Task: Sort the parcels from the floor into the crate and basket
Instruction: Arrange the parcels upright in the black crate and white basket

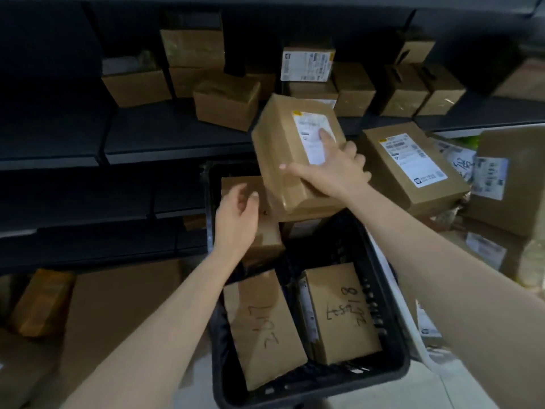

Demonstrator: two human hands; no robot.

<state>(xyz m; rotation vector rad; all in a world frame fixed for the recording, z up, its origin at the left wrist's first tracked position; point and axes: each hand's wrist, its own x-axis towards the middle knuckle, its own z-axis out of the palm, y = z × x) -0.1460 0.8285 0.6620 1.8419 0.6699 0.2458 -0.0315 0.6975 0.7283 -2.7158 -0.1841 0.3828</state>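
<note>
A black plastic crate (383, 370) stands on the floor in front of me. Inside lie two brown parcels with handwritten marks, one at the near left (262, 329) and one at the near right (339, 311); more parcels (265, 231) sit at its far end. My right hand (330, 169) grips a brown cardboard parcel with a white label (286, 149), held tilted over the crate's far end. My left hand (236, 219) hovers with fingers apart just left of and below that parcel, over a box in the crate.
Dark shelves (165, 137) run along the back, carrying several brown boxes (227, 101). A heap of labelled parcels (413, 166) lies to the crate's right. Flat cardboard (118, 305) and a taped box (41, 302) lie on the floor at left.
</note>
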